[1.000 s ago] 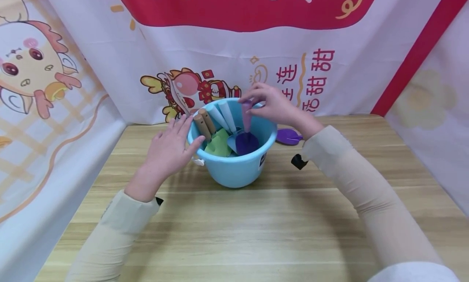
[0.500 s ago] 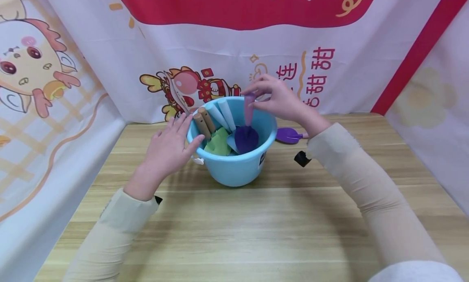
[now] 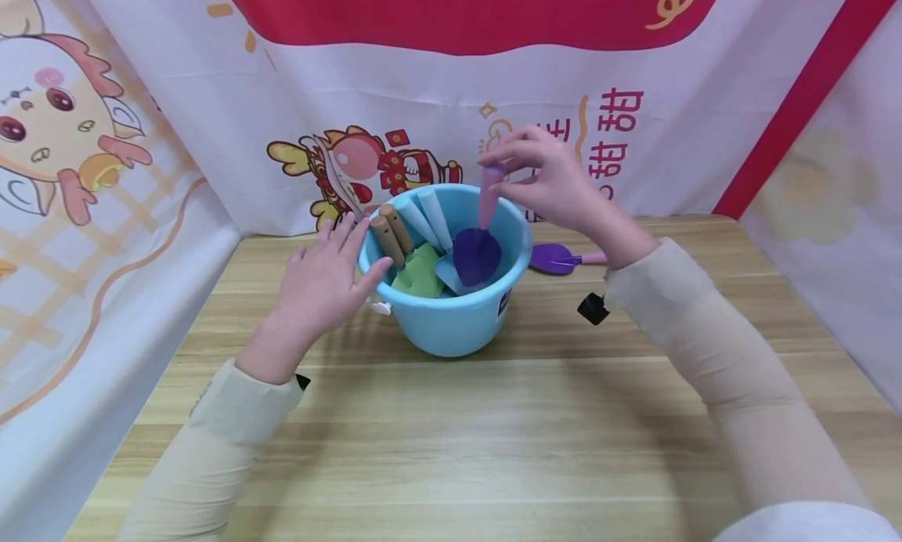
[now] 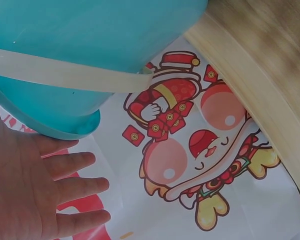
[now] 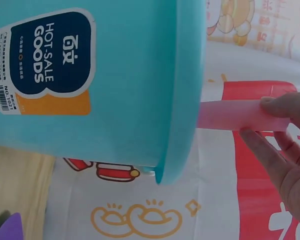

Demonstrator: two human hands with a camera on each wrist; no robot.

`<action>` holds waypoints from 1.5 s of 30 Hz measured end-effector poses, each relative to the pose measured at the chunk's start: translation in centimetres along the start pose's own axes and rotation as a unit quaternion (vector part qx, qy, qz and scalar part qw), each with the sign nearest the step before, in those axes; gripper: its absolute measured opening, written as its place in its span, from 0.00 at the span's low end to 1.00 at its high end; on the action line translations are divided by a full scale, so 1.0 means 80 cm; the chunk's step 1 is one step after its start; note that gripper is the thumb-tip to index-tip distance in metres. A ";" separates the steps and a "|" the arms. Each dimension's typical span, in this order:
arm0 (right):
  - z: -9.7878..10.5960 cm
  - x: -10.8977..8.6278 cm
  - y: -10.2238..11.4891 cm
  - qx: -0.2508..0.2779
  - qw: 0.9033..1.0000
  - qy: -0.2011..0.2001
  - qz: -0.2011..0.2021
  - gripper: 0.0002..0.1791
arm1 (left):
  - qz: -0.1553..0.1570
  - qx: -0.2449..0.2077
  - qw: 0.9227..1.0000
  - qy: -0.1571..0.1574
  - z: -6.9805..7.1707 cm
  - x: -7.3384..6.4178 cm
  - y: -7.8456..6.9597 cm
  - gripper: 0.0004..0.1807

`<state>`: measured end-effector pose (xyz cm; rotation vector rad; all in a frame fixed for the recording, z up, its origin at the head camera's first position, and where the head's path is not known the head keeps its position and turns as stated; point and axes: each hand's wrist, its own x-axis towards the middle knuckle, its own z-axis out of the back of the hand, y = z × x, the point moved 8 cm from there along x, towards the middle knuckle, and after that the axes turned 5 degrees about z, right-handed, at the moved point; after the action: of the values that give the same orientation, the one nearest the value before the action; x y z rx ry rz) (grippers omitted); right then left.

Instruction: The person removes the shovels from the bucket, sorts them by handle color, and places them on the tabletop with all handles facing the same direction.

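A light blue bucket [image 3: 451,330] stands on the table with several hand tools inside. My right hand [image 3: 553,178] pinches the pink handle [image 5: 230,115] of a toy shovel whose purple blade [image 3: 477,256] is still within the bucket's mouth. My left hand [image 3: 320,287] rests on the bucket's left rim with its fingers straight, as the left wrist view [image 4: 65,185] also has it. Inside the bucket are two brown handles [image 3: 387,240], two pale blue handles [image 3: 437,221] and a green piece [image 3: 420,272]. The lower parts of the tools are hidden.
A second purple shovel [image 3: 554,258] with a pink handle lies on the wooden table [image 3: 451,440], right of the bucket. A printed cloth [image 3: 437,88] hangs close behind. The bucket's white carrying handle [image 4: 65,75] hangs against its side.
My right hand has risen and shifted right, lifting the pinched shovel higher in the bucket. The left hand has stayed at the rim.
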<state>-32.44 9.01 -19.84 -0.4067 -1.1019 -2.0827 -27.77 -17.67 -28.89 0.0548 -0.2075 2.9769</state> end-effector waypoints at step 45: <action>0.117 -0.040 0.004 0.224 0.936 -0.270 0.003 0.16 | 0.003 -0.019 1.000 0.008 0.000 -0.002 -0.002 0.46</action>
<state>-30.57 17.95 -16.00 -0.7732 -1.8419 -1.6725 -27.59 -17.55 -28.90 0.0263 -0.2613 2.9771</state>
